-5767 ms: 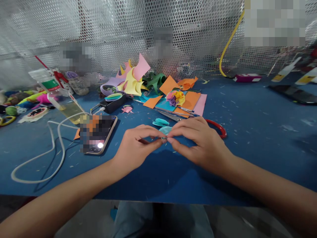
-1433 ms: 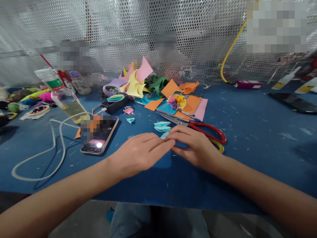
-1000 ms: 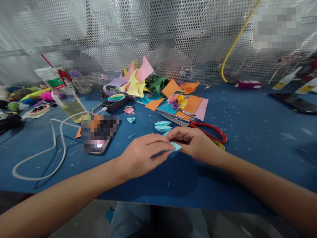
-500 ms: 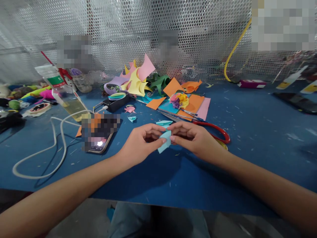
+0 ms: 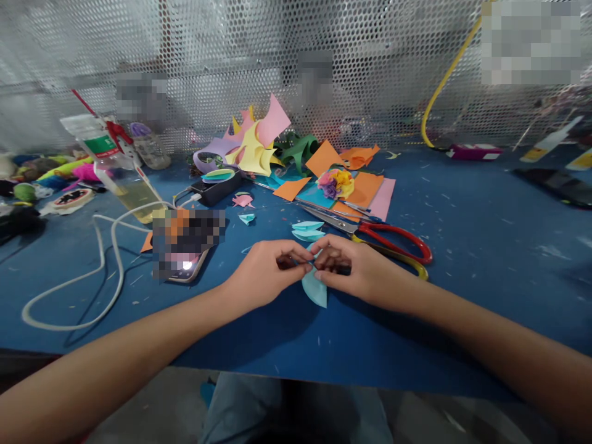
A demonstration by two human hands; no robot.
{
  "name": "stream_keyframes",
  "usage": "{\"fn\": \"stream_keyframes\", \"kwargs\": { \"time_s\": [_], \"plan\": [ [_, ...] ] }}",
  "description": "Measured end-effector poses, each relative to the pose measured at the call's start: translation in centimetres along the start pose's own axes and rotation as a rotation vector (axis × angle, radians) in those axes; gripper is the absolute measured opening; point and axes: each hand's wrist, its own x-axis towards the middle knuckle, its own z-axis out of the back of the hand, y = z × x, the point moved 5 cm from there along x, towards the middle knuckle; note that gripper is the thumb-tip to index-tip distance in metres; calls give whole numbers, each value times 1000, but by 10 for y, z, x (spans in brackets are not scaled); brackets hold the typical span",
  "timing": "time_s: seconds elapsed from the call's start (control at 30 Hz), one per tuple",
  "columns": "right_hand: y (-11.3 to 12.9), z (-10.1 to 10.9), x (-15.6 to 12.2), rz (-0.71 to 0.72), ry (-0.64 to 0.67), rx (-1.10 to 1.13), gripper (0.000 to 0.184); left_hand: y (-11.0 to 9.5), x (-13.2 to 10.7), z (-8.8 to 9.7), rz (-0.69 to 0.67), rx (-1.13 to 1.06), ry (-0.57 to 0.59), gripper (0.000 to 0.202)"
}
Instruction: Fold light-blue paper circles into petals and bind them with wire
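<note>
Brought a rounded light-blue paper piece (image 5: 316, 293) lower since half a second ago — now pinching it with left hand (image 5: 261, 271) and right hand (image 5: 370, 271), close together. Holding it over blue tabletop (image 5: 296, 345), between phone (image 5: 187, 271) and scissors (image 5: 365, 228) — near folded blue papers (image 5: 308, 235).

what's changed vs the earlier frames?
The light-blue paper at the fingertips of the left hand and right hand reaches further toward the person than half a second ago, showing a broad curved edge. Since the first picture, a small blue scrap has appeared near the pink scrap. Phone and paper flower stayed put.
</note>
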Motion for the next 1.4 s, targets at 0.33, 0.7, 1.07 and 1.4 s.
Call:
{"fn": "stream_keyframes", "kwargs": {
  "time_s": [0.33, 0.7, 1.07, 1.4],
  "plan": [
    [2, 12, 1, 9, -195, 203, 7, -15, 0, 14, -40, -176, -173, 31],
    [2, 6, 5, 270, 25, -250, 13, 5, 1, -4, 62, 37, 91, 12],
    [4, 1, 4, 277, 22, -410, 15, -8, -2, -2, -176, 552, 10, 14],
    [6, 1, 6, 310, 57, -426, 13, -8, -2, -4, -253, 577, 17, 15]
  ]
}}
